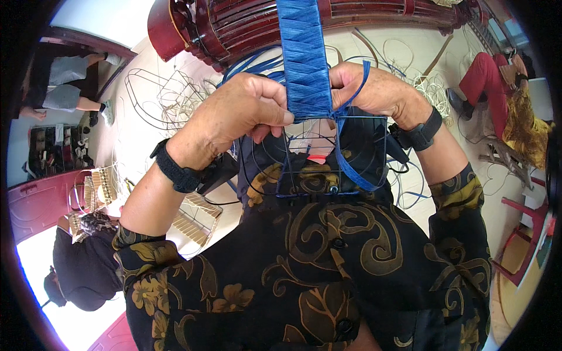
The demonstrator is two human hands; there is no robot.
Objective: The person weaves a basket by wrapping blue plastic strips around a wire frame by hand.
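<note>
A wire frame [384,140] with a long upright panel [305,64] wrapped in blue strip rests over my lap. My left hand [234,108] is closed in a pinch at the panel's lower left edge, thumb and forefinger on the wire and wrapping. At the opposite edge, my right hand [374,90] is closed on the blue strip [349,168] near the panel's lower right corner; its fingertips are partly hidden behind the panel. One length of the strip loops up beside the right thumb, and another hangs down across the bare wires.
Dark red carved wooden furniture [246,29] stands ahead. Loose pale strands [181,93] and wire lie on the floor on both sides. A person in red trousers [483,82] sits at right; another in dark clothes [88,266] is at lower left, near slatted frames [196,219].
</note>
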